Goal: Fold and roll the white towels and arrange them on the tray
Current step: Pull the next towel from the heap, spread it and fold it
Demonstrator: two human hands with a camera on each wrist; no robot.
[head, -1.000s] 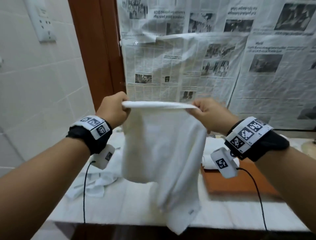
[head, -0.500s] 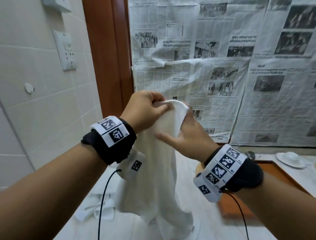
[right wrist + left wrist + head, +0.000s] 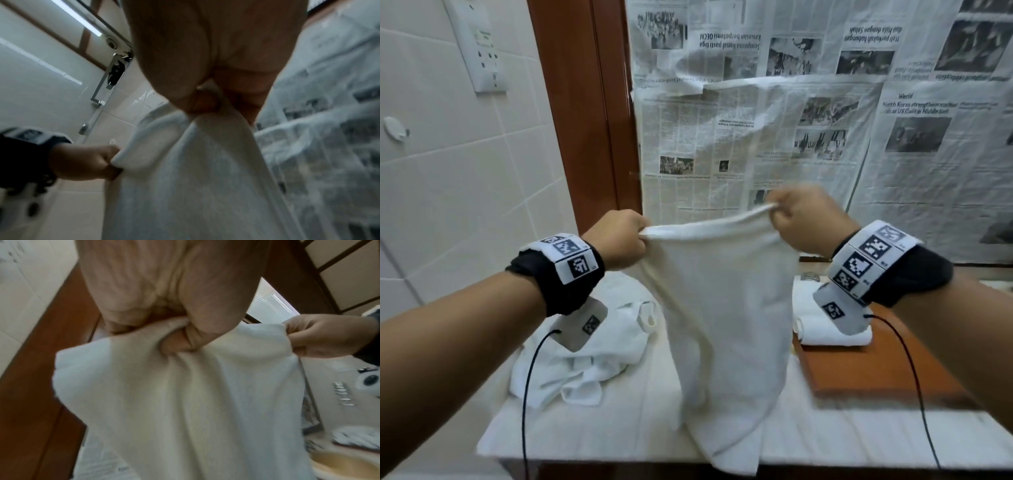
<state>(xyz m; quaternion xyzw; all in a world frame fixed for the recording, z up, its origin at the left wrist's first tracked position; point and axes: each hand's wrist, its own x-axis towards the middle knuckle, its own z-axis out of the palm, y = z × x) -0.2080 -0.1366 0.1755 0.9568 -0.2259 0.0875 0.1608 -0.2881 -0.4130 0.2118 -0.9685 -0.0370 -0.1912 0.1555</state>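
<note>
left hand (image 3: 619, 236) and right hand (image 3: 804, 222): each grip pinches a top corner of the towel (image 3: 726, 308), hanging between them over the worktop (image 3: 599, 435) | risk: a corner slips, fold goes crooked | tray (image 3: 873, 370) below right grip holds 1 rolled towel (image 3: 825, 334)

We hold a towel (image 3: 726, 308) up between our hands, the left hand (image 3: 616, 238) at one top corner and the right hand (image 3: 806, 221) at the other. It hangs down to the counter (image 3: 619, 431). Below our left hand lies a pile of towels (image 3: 592, 356). Below our right hand sits the tray (image 3: 873, 370), with a rolled towel (image 3: 828, 334) on it. Behind our hands is newspaper (image 3: 722, 144).
</note>
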